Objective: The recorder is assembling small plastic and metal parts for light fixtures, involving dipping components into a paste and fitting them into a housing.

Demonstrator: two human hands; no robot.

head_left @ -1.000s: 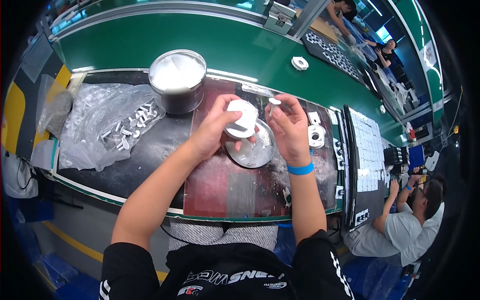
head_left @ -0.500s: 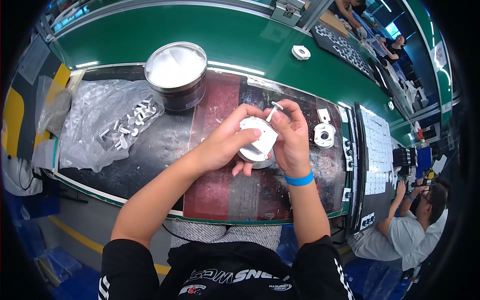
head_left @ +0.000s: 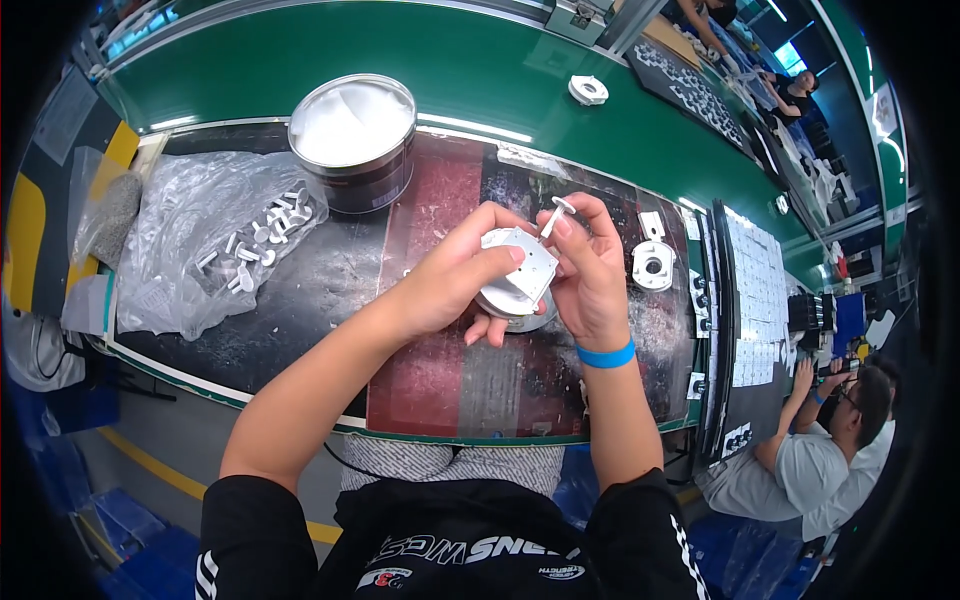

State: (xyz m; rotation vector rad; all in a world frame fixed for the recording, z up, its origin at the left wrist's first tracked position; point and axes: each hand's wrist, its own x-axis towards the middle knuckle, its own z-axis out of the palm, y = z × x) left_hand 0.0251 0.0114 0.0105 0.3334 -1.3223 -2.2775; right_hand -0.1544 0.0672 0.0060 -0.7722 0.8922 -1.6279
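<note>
My left hand (head_left: pixel 455 280) has its grip closed around a white plastic housing (head_left: pixel 515 275), held up over the bench (head_left: pixel 430 370) mid-frame. My right hand (head_left: pixel 590 275) pinches a small white pin (head_left: pixel 553 214) just above the housing. Open tin of white paste (head_left: pixel 352 140) behind; bag of white pins (head_left: pixel 215 240) to the left.

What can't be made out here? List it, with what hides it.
- Underside of the white square plastic part, head view: covered by the left hand and right hand.
- Small white plastic pieces: blurred by the crinkled clear plastic bag.
- Depth of the white paste in the round metal tin: hidden by its wall.
</note>
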